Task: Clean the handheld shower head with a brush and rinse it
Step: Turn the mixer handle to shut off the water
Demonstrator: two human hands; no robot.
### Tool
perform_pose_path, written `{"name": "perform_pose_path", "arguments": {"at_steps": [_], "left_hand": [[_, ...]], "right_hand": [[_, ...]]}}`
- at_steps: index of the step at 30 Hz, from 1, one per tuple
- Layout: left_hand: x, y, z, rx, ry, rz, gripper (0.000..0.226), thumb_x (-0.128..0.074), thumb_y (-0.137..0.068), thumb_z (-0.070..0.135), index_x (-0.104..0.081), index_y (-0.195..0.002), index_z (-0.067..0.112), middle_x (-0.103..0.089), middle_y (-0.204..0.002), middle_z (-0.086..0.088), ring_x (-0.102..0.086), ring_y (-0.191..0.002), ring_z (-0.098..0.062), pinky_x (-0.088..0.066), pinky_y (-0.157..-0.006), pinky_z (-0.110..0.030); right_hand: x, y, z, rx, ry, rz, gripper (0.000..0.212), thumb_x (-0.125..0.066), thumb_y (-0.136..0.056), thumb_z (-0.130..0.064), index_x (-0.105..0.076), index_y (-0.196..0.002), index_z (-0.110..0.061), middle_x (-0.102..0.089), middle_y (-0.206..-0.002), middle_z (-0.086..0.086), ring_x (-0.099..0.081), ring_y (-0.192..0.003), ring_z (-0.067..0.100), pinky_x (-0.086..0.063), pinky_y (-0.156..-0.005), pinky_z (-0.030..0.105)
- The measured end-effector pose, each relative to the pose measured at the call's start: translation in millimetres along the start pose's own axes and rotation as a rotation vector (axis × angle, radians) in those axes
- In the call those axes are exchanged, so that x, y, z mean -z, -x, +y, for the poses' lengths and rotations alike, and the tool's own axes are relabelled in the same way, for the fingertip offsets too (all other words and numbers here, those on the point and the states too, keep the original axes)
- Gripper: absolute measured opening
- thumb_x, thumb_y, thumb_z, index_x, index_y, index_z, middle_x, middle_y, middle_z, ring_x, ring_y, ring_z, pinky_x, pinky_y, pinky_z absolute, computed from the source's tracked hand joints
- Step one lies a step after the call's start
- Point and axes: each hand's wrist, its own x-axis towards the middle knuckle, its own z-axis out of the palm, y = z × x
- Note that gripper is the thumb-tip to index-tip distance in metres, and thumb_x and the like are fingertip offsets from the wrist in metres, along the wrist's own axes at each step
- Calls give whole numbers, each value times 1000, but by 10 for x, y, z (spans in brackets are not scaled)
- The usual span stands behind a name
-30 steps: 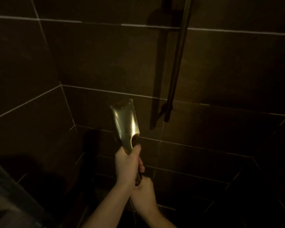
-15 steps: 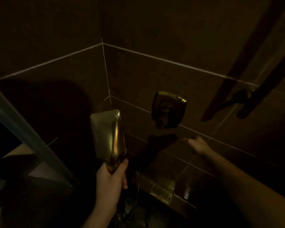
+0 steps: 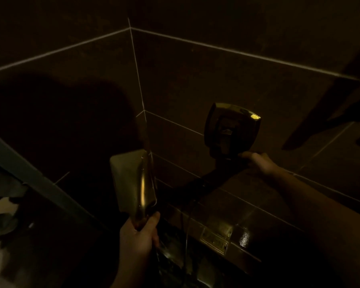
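The brass handheld shower head [image 3: 133,179] stands upright at lower centre, its flat face turned left. My left hand [image 3: 138,238] grips its handle from below. A thin hose [image 3: 186,231] hangs down beside that hand. My right hand [image 3: 258,163] reaches across to the square metal mixer valve [image 3: 231,127] on the tiled wall, and its fingertips touch the valve's lower edge. In the dark I cannot tell whether the fingers curl round anything there. No brush is in view.
Dark brown tiled walls meet in a corner [image 3: 137,80] behind the shower head. A glass door frame [image 3: 29,175] slants across the left. A low tiled ledge with a small metal plate [image 3: 214,240] lies below the valve. The slide rail's shadow [image 3: 320,113] falls at the right.
My right hand left the handle and rose to the valve's lower edge. The view swung down and left, and the shower head turned edge-on in my left hand.
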Motion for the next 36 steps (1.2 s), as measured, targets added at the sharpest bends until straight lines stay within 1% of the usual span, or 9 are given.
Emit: {"name": "perform_pose_path", "arguments": {"at_steps": [4,6,8,12,14,20,25,31,36], "left_hand": [[-55,-19,-74,-20,14,-14,38,-76,-90,12,-59,-57,7,-51,-41,-12,-50,-34,-19,-43,-39,-26],[-79,-4,-81,-35,19,-34,46,-77,-90,13,-57,-49,12,-51,-41,-12,-51,-35,-19,-42,-41,-29],[-110,-13,-97,-23,37,-32,42,-78,-88,12,-56,-53,6,-51,-41,-10,-52,-35,-18,-44,-40,-26],[-162,6,-95,27,69,-59,35,-78,-88,9,-55,-64,-1,-54,-44,-6,-54,-37,-15,-45,-39,-19],[-166,27,-103,40,67,-87,33,-77,-89,8,-56,-65,-1,-54,-45,-7,-54,-39,-15,-47,-41,-21],[-95,-33,-155,43,1,-46,33,-80,-86,12,-60,-63,2,-59,-45,-6,-58,-38,-13,-45,-41,-23],[-67,-49,-123,61,29,-10,10,-82,-84,11,-73,-80,8,-72,-56,1,-68,-49,-5,-45,-52,-26],[-32,-69,-118,69,73,-3,10,-79,-86,6,-71,-81,8,-71,-53,2,-67,-47,-3,-45,-40,-14],[-63,-95,-178,98,87,22,15,-81,-86,13,-75,-72,12,-72,-56,-2,-68,-49,-6,-48,-46,-23]], "right_hand": [[-88,-53,-41,32,-7,-68,58,-58,-95,-34,-43,-146,-12,-43,-147,9,-47,-125,27,-44,-86,40],[-125,-67,-91,47,8,-75,52,-57,-95,-36,-48,-141,-12,-47,-145,9,-52,-114,24,-45,-89,40],[-131,-46,-141,59,42,-94,38,-57,-96,-36,-53,-129,-18,-52,-141,11,-57,-99,18,-48,-79,36],[-126,-29,-233,26,-33,-122,62,-49,-97,-52,-39,-148,-16,-43,-148,12,-47,-129,35,-41,-101,48],[-161,-10,-280,10,-74,-129,67,-42,-98,-56,-35,-150,-13,-42,-149,17,-43,-132,39,-36,-108,53],[-356,3,-390,73,-51,-151,63,-40,-98,-57,-38,-148,-18,-42,-150,13,-42,-134,36,-37,-105,53],[-455,-41,-323,72,91,-158,63,-46,-98,-54,-44,-144,-12,-45,-149,9,-43,-134,29,-38,-109,47],[-484,-70,-219,277,132,-10,36,-43,-103,-45,-62,-116,-18,-64,-120,8,-61,-105,24,-46,-87,36],[-536,-107,-147,319,181,96,33,-45,-103,-38,-66,-115,-15,-65,-96,3,-58,-73,11,-41,-58,25]]}}
